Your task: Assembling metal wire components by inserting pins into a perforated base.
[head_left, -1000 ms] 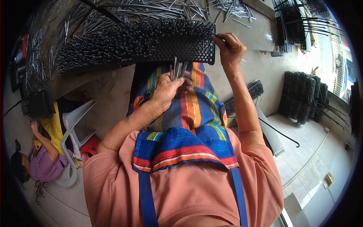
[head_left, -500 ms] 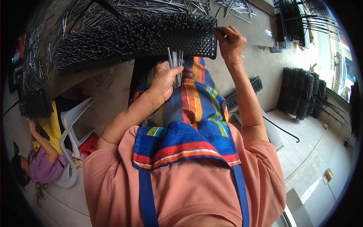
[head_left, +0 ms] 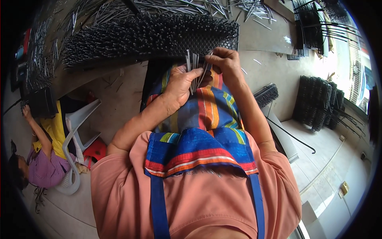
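Gripping a bunch of thin metal pins (head_left: 193,67), left hand (head_left: 182,84) is closed around their lower ends, above the striped apron (head_left: 203,119). Right hand (head_left: 225,63) pinches one pin at the bunch's top, fingers narrow. Just above sits a black perforated mat (head_left: 147,38) bristling with pins, on the bench (head_left: 262,36) with loose pins (head_left: 246,8) scattered. Another person (head_left: 39,159) sits lower left by a white plastic chair (head_left: 77,131).
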